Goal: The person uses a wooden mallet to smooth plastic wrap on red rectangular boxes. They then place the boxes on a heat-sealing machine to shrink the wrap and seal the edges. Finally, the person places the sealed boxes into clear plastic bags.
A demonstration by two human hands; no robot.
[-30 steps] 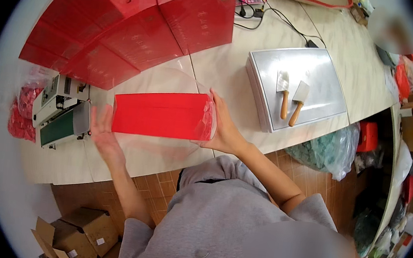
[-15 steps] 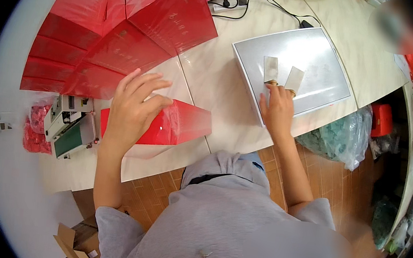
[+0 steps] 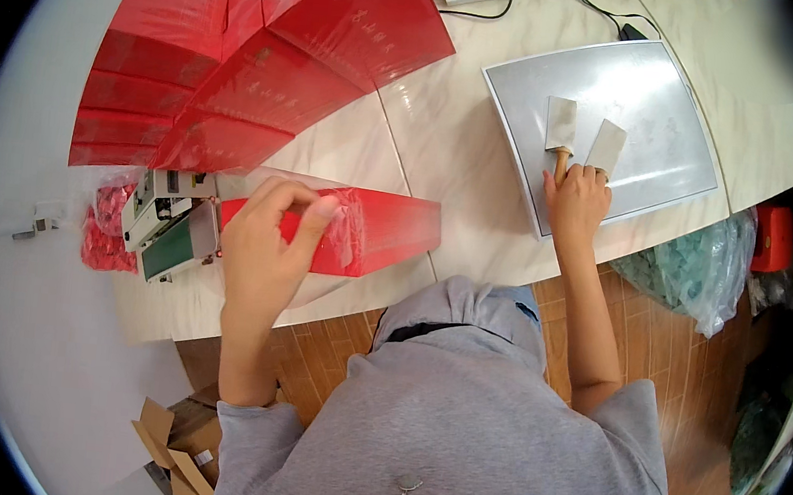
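Left hand (image 3: pixel 267 252), thumb apart, has the red box (image 3: pixel 393 233) below; right hand (image 3: pixel 579 204) at scraper handles (image 3: pixel 561 160), grip unclear.

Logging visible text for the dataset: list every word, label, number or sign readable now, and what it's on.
Stacked red film-wrapped boxes: pale printed characters; not copied out here.
Open brown cardboard box: white label, too small to read.
Long red box by the left hand: no lettering visible.
Wooden-handled metal scrapers: none readable.
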